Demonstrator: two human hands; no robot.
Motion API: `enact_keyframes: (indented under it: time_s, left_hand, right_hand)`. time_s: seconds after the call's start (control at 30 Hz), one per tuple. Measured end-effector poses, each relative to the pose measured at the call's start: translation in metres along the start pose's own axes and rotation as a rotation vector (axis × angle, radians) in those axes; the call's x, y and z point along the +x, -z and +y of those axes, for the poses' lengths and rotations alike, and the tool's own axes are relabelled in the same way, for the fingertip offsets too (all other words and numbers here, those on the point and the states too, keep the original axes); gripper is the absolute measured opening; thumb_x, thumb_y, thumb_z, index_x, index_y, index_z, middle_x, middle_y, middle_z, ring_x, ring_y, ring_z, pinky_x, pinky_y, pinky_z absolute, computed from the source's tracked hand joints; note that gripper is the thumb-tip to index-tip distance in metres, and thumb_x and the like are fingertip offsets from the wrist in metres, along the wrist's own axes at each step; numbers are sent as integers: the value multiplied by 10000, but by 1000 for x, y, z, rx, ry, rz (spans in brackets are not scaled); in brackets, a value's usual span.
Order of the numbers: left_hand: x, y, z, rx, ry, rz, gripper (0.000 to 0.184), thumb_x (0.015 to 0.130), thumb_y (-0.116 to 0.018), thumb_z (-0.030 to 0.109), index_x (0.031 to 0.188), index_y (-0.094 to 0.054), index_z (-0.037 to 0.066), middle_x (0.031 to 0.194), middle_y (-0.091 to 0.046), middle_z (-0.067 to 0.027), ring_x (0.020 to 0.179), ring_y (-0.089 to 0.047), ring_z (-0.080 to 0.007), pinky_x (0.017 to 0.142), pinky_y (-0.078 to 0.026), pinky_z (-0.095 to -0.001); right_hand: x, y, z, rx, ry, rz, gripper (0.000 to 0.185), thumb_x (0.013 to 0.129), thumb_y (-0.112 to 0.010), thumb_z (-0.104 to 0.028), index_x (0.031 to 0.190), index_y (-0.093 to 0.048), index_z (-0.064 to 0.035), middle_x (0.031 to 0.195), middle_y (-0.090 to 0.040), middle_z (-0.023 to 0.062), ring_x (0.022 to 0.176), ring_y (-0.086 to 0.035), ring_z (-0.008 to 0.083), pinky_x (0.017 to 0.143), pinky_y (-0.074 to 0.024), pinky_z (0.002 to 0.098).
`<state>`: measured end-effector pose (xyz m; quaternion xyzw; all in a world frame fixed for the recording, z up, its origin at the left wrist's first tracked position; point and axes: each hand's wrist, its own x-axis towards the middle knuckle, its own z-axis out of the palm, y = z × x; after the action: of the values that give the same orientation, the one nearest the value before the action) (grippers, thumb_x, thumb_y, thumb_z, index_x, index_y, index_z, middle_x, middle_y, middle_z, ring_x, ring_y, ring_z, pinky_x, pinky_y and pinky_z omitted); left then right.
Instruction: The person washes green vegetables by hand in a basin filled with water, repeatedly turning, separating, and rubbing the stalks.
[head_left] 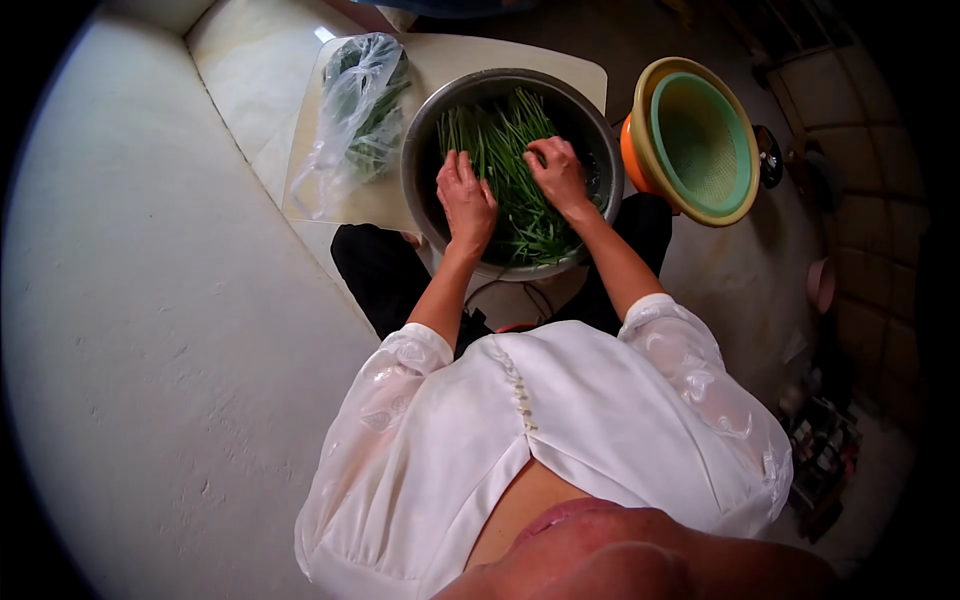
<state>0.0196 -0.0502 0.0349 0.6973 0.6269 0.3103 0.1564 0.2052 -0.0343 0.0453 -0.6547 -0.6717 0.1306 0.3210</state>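
Observation:
A large round metal basin [412, 170] holds long green leafy stalks [510, 165], their stems toward the far rim and leaves toward the near rim. My left hand [466, 203] lies on the left side of the greens, fingers spread a little and pointing away from me. On the right side, my right hand [557, 174] is bent over the stalks with its fingers curled; what its fingertips hold, if anything, is hidden. Left of the basin, a clear plastic bag [365, 105] with more greens rests on a pale board [450, 55].
Nested colanders, a green one [700, 145] inside a yellowish one [645, 90], stand right of the basin over something orange. A white wall [150, 300] runs along the left. Small items [825, 440] lie at the lower right. My knees flank the basin.

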Motion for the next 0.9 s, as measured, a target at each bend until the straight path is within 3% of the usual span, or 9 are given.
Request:
enact_keyframes:
  time_s: [0.07,0.17,0.3,0.33,0.37,0.43,0.47,0.77,0.9]
  left_hand:
    - [2,-21,-11,-4,-81,-144,463,824,-599,42,1280,-530,7,1319,-514,-151,1183,-486,-346,978,-410,-441]
    - [3,-39,-32,2,-50,-277,388,834,-595,46,1221,-571,19,1271,-546,-150,1152,-505,-347,946,-426,-462]
    - [9,-43,-42,-337,13,-4,179,861,-618,95,1012,-678,20,1129,-616,-170,1028,-567,-354,865,-458,-453]
    - [15,-45,-40,-278,-69,119,178,887,-660,169,935,-690,0,939,-670,-126,806,-621,-276,722,-491,-390]
    - [22,-43,-36,-280,-72,119,178,887,-660,169,935,-690,0,939,-670,-126,806,-621,-276,722,-491,-390]
    - [39,-34,-27,-1019,461,-186,269,904,-691,255,915,-686,-13,780,-660,-48,626,-581,-154,589,-469,-298]
    - [44,-31,-24,-1293,484,-217,326,903,-706,315,879,-680,-10,699,-620,5,566,-521,-70,514,-419,-232]
    - [49,-17,-25,-1412,468,-354,214,902,-695,187,830,-660,-12,732,-640,-30,572,-541,-85,498,-432,-243]
    - [48,-18,-25,-1375,513,-339,190,907,-681,185,889,-692,-4,777,-669,-27,604,-571,-89,542,-459,-239]
  right_hand:
    - [-4,-16,4,-3,-138,-185,202,874,-646,-254,951,-700,-76,981,-647,131,971,-601,332,851,-489,450]
    - [-3,-33,18,64,-209,-216,221,868,-650,-260,929,-705,-55,958,-668,139,924,-633,336,810,-507,441]
    - [-3,-15,10,235,-308,-199,237,863,-653,-251,910,-700,-23,861,-702,148,790,-688,314,726,-535,396]
    - [-4,-11,5,232,-307,-195,237,863,-653,-251,910,-700,-23,861,-702,148,790,-688,314,726,-535,396]
    - [-8,-10,1,285,-258,-165,228,880,-654,-238,925,-693,-17,814,-694,126,743,-676,247,683,-522,361]
    - [-11,-7,-10,337,-204,-135,219,897,-656,-224,941,-686,-12,767,-687,104,697,-664,179,640,-508,326]
    - [-13,-6,-16,353,-197,-160,211,897,-657,-216,940,-684,-11,763,-684,97,689,-653,162,637,-505,315]
    - [-31,5,-27,333,-123,-275,183,887,-670,-181,968,-677,-17,802,-686,76,680,-634,126,635,-501,287]
    - [-24,-8,-23,610,-235,-280,216,911,-676,-212,981,-678,-8,807,-684,35,681,-616,87,613,-486,253]
